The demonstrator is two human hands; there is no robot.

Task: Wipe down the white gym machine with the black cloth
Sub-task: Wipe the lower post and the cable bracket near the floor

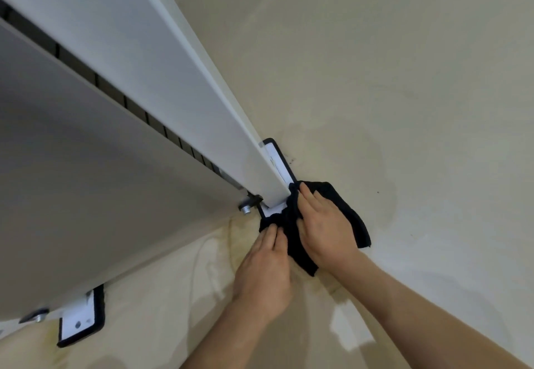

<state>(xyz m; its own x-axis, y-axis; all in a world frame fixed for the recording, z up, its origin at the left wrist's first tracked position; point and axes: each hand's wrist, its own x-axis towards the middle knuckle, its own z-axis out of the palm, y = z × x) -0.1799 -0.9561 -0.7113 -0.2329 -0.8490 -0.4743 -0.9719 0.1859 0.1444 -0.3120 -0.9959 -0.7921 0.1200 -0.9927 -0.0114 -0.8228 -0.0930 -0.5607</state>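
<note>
A white upright post (pixel 161 74) of the gym machine runs from the top left down to a white foot plate with a black rubber edge (pixel 278 160) on the floor. The black cloth (pixel 341 209) is bunched at the base of the post. My right hand (pixel 323 224) lies flat on the cloth, fingers straight, pressing it against the post's foot. My left hand (pixel 264 267) touches the cloth's left end at the foot plate with its fingertips; whether they pinch it is unclear.
A grey-white side panel (pixel 86 166) of the machine fills the left. A second foot plate (pixel 79 319) with bolts sits at the lower left. A bolt (pixel 245 209) sticks out beside the post's base. The beige floor (pixel 404 108) shows stains.
</note>
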